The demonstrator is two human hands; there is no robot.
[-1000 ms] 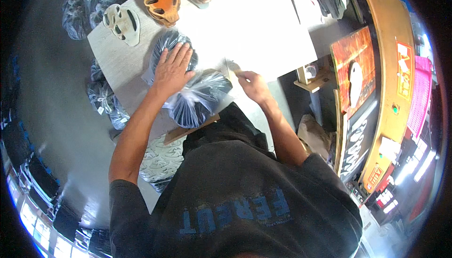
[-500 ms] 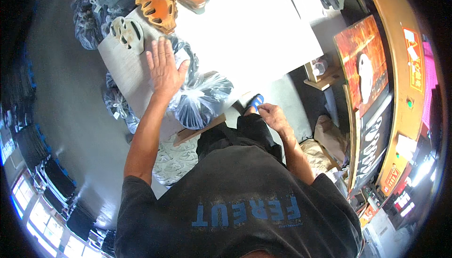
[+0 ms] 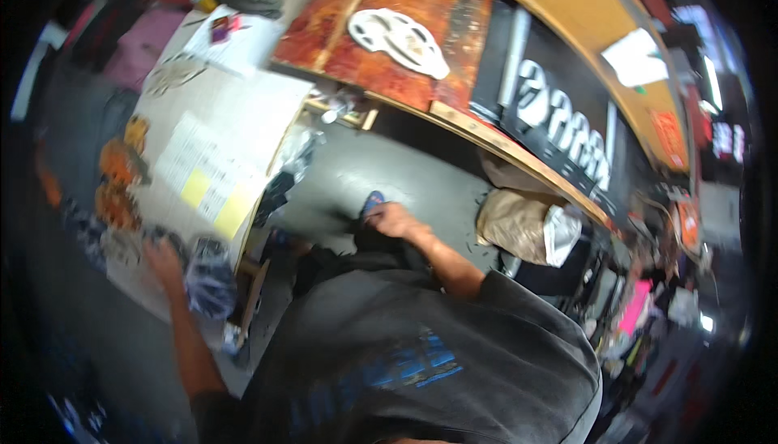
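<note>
At the left edge of the pale table (image 3: 267, 108), my left hand (image 3: 164, 262) reaches out over a dark bundle. Its fingers look stretched out, though motion blurs them, and I see nothing held. Close beside it is a clear plastic bag (image 3: 212, 282) with dark contents. Near its fingertips lies a pale slotted piece (image 3: 121, 245), and beyond that are orange slotted pieces (image 3: 119, 163). My right hand (image 3: 391, 221) hangs low in front of my body, away from the table, its fingers curled in with nothing showing in them.
A reddish wooden board (image 3: 324, 19) carries a white slotted cutout (image 3: 397, 39). Printed sheets with a yellow part (image 3: 194, 189) lie on the table. A brown sack (image 3: 510, 221) stands on the floor at right, under a long bench edge (image 3: 519, 152). Clothing hangs at lower right.
My view has swung to the right, so the table and bag now sit farther left. My left hand is still by the bagged bundle. More of the wooden board and floor shows.
</note>
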